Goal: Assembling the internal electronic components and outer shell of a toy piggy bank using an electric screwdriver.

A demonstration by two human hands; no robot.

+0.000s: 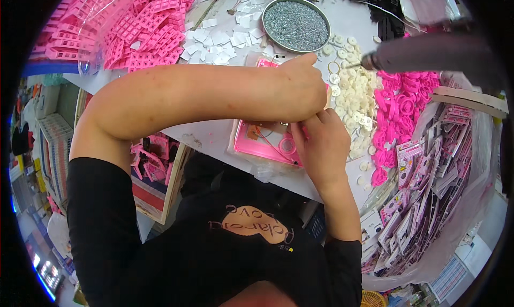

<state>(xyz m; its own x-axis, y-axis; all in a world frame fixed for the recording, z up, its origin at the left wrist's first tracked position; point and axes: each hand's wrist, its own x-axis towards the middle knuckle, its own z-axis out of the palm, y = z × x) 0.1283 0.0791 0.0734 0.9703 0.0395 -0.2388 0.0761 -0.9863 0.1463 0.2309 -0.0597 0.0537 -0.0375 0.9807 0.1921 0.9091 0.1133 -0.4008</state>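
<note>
On the white table in front of me lies a pink plastic housing (pixel 259 145) with thin wires and a round pink ring inside, resting on clear plastic wrap. My left forearm crosses over it and hides its upper part. My left hand (pixel 302 87) is bent and closed above the housing's far right side; whatever its fingers hold is hidden. Beside it, my right hand (pixel 325 146) reaches in from the near right, fingers curled together at the housing's right edge. Its fingertips meet the left hand, and I cannot make out what they pinch.
A dark power screwdriver (pixel 428 52) hangs at the right, bit pointing left. Beyond my hands stands a round tin of screws (pixel 296 24). White discs (pixel 353 92), pink strap-like parts (pixel 399 103), white paper pieces (pixel 214 44) and pink panels (pixel 144 28) surround the workspace. A bag of printed pieces (pixel 423 194) stands right.
</note>
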